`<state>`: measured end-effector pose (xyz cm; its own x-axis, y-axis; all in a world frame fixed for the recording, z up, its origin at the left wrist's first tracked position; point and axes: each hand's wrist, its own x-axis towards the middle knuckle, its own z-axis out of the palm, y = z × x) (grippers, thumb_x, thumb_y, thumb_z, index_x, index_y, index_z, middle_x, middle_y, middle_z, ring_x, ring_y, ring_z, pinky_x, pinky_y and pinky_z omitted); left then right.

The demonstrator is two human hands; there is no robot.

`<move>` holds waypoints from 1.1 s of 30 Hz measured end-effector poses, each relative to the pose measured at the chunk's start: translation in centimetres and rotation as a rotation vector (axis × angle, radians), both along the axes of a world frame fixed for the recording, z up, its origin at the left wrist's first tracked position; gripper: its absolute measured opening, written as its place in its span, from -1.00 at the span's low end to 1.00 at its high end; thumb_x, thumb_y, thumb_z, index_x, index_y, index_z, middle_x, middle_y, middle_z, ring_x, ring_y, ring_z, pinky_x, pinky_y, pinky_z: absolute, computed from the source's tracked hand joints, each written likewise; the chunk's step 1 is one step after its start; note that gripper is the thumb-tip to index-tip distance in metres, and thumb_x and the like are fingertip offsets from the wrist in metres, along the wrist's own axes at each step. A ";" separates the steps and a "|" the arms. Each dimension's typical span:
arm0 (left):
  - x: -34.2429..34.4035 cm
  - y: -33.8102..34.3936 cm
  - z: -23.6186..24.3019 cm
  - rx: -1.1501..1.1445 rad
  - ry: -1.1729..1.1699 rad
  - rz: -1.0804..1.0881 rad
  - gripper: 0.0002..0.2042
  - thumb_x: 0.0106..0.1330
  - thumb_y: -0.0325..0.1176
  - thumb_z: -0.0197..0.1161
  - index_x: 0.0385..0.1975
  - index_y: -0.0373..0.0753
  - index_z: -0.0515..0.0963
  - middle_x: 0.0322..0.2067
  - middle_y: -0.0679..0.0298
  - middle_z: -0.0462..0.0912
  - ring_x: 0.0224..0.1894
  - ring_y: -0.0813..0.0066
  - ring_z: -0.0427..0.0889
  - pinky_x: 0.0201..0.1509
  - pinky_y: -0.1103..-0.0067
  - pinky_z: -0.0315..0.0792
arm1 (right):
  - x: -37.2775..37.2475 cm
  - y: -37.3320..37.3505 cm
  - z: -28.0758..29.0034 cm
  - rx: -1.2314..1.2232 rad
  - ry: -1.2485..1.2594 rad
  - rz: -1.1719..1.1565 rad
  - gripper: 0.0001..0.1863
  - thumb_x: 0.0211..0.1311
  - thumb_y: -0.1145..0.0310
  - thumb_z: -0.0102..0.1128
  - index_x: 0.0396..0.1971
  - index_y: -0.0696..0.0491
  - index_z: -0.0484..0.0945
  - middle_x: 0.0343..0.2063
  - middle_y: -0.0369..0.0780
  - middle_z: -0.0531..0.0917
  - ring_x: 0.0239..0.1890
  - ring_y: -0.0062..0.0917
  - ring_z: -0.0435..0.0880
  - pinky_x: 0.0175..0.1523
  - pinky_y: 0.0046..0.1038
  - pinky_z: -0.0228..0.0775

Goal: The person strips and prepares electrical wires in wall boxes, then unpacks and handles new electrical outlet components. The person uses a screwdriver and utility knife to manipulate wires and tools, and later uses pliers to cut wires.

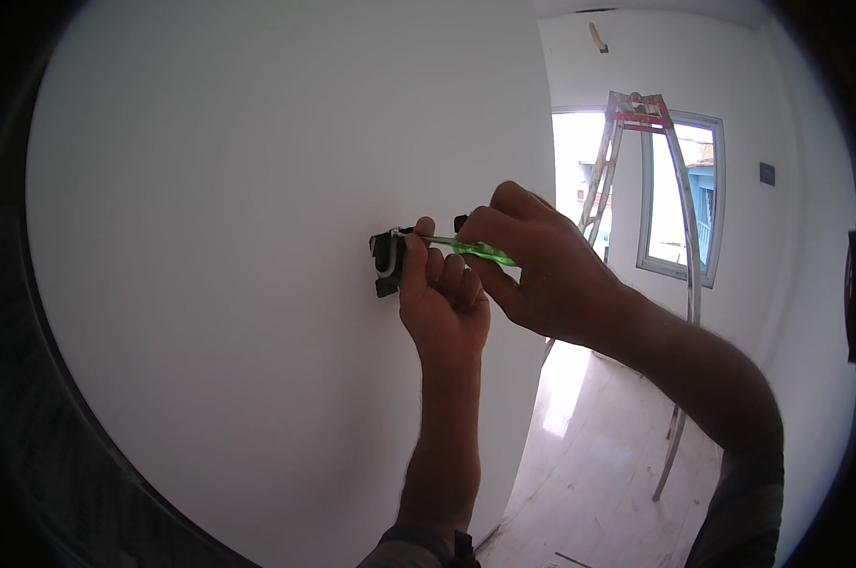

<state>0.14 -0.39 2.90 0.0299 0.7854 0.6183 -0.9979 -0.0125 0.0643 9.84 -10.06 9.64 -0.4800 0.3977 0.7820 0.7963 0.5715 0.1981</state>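
Note:
In front of a pale wall [210,237], my right hand [551,256] grips a screwdriver with a see-through green handle [485,251]. Its thin shaft points left, toward a black electrical fitting [382,254]. A light grey wire [391,257] loops over the fitting's face. My left hand [447,289] has its fingers curled and its thumb and forefinger closed at the fitting's right side, beside the shaft. My fingers cover much of the fitting, and the exact contact of the tip is too small to make out. Another small black piece [461,222] shows just left of my right knuckles.
Beyond the wall's right edge stands a stepladder [639,112] with a red top, on a pale, shiny floor [589,473]. Behind it is a grey-framed window [679,199]. A dark plate [767,174] is mounted on the far wall.

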 end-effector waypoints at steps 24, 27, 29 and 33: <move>-0.6 0.0 2.9 -0.245 -0.027 0.091 -0.84 0.53 -0.34 -0.06 -0.30 -0.15 0.46 -0.69 0.50 0.12 -0.69 0.68 0.01 -0.70 0.70 -0.01 | -0.7 -0.3 -0.3 0.165 -0.111 -0.012 -0.85 0.17 0.61 0.27 -0.27 0.08 0.56 -0.30 -0.22 0.45 -0.18 -0.46 0.54 -0.21 -0.38 0.53; -0.9 0.9 2.7 -0.220 -0.101 -0.029 -0.83 0.50 -0.36 -0.07 -0.31 -0.18 0.46 -0.68 0.50 0.12 -0.69 0.68 -0.01 -0.72 0.70 -0.05 | 0.8 -2.0 -1.0 0.132 -0.015 0.009 -0.83 0.15 0.62 0.28 -0.28 0.08 0.56 -0.32 -0.23 0.43 -0.21 -0.47 0.53 -0.22 -0.40 0.51; -1.5 1.4 2.4 -0.103 -0.174 -0.160 -0.83 0.49 -0.36 -0.07 -0.31 -0.19 0.47 -0.67 0.50 0.11 -0.69 0.68 -0.02 -0.73 0.69 -0.08 | 2.3 -3.6 -1.9 0.126 0.058 0.052 -0.81 0.12 0.65 0.28 -0.28 0.08 0.56 -0.31 -0.23 0.43 -0.21 -0.47 0.54 -0.24 -0.41 0.49; -1.3 1.5 2.5 -0.083 -0.214 -0.177 -0.83 0.49 -0.36 -0.05 -0.29 -0.22 0.48 -0.67 0.49 0.10 -0.69 0.67 -0.04 -0.73 0.69 -0.08 | 6.3 -5.2 -5.4 -0.043 0.264 0.028 -0.71 0.01 0.67 0.28 -0.23 0.07 0.58 -0.31 -0.16 0.52 -0.21 -0.39 0.60 -0.18 -0.36 0.54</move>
<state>-1.14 1.08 5.38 0.0466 0.8280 0.5588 -0.9751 0.1592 -0.1545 16.17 -15.27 4.25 -0.2729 0.4227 0.8642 0.8008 0.5976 -0.0394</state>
